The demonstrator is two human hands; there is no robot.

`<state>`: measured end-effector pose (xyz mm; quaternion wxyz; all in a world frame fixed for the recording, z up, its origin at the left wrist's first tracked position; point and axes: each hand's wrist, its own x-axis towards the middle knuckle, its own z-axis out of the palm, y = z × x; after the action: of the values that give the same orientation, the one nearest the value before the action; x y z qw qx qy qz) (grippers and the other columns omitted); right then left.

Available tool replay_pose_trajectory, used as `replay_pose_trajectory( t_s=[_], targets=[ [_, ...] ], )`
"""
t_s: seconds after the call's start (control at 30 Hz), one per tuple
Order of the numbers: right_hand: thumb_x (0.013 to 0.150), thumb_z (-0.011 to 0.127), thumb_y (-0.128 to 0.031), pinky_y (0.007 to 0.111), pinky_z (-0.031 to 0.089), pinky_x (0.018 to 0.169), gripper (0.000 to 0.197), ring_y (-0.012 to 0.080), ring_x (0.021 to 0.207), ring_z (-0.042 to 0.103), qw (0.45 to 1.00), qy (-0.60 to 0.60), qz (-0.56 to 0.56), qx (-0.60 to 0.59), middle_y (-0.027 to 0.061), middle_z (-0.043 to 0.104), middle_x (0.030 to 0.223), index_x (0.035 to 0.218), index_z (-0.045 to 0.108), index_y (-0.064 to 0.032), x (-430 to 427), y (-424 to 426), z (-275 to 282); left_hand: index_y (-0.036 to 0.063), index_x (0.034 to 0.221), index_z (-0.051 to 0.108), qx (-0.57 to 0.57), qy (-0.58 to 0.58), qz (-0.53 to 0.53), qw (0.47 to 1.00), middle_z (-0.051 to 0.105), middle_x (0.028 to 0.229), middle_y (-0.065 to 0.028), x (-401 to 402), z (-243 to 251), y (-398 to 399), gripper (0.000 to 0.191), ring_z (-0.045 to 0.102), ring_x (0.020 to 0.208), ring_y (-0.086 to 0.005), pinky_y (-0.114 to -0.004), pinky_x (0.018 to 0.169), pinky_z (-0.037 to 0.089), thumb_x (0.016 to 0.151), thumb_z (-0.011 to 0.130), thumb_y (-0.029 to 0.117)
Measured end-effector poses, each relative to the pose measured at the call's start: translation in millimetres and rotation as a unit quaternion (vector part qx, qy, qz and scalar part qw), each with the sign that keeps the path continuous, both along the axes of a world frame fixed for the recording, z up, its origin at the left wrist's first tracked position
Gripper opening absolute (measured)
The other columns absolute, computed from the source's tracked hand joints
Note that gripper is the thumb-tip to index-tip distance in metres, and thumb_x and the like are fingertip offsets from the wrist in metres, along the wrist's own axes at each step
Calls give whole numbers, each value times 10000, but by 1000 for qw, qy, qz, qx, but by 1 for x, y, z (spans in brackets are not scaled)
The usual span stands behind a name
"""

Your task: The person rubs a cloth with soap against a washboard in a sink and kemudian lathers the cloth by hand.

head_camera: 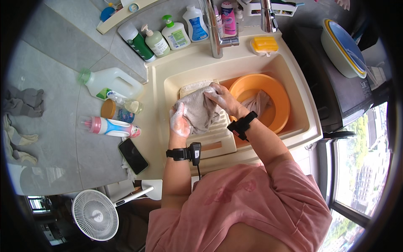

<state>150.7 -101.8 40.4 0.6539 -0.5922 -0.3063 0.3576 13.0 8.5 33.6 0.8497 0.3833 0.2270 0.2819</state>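
A wet grey cloth (200, 108) is stretched between my two hands above the ribbed washboard (224, 126) in the sink. My left hand (180, 122), covered in suds, grips the cloth's left edge with the thumb up. At its upper right corner, my right hand (222, 97) pinches the fabric; foam coats those fingers too. To the right of the washboard an orange plastic basin (281, 104) sits in the sink. It holds a light pinkish cloth (256, 104). What kind of item the grey cloth is, I cannot tell.
A chrome faucet (215, 41) rises behind the sink (157, 94). Several bottles line the back ledge, and yellow soap (265, 44) rests in a dish. On the left counter lie a large jug (110, 82), a pink-capped bottle (113, 126), a phone (133, 156) and grey cloths (25, 102).
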Motion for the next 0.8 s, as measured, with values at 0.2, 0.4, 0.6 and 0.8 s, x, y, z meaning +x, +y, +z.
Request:
replay_pose_trajectory(
  t_s=[0.2, 0.4, 0.6, 0.8],
  targets=[
    [819, 486, -285, 410, 456, 603, 254, 368, 659, 557, 929, -365, -57, 15, 175, 568, 711, 865, 505, -36, -74, 20, 2, 69, 919, 485, 68, 153, -26, 986, 529, 945, -68, 11, -47, -11, 287, 528, 883, -176, -328, 752, 465, 900, 350, 322],
    [785, 514, -293, 408, 455, 561, 244, 343, 610, 563, 890, -398, -132, -178, 178, 559, 632, 802, 489, -51, -40, 19, -13, 75, 1085, 443, -125, 27, -61, 990, 480, 1109, -79, 22, -4, -51, 445, 472, 1015, -221, -368, 886, 384, 900, 223, 416],
    [761, 520, -255, 385, 461, 523, 210, 310, 572, 572, 862, -496, -85, -67, 161, 548, 595, 784, 487, -49, -82, 14, -1, 82, 1035, 476, -184, -18, -87, 979, 517, 1022, -90, 11, -48, -19, 461, 500, 930, -223, -357, 798, 424, 853, 305, 469],
    [755, 507, -202, 402, 456, 534, 151, 327, 600, 569, 887, -411, -129, -164, 165, 573, 655, 790, 501, -55, -43, 19, -11, 56, 1050, 469, -207, -19, -118, 971, 507, 1063, -109, 23, -4, -38, 435, 489, 988, -256, -379, 874, 394, 889, 214, 371]
  ],
)
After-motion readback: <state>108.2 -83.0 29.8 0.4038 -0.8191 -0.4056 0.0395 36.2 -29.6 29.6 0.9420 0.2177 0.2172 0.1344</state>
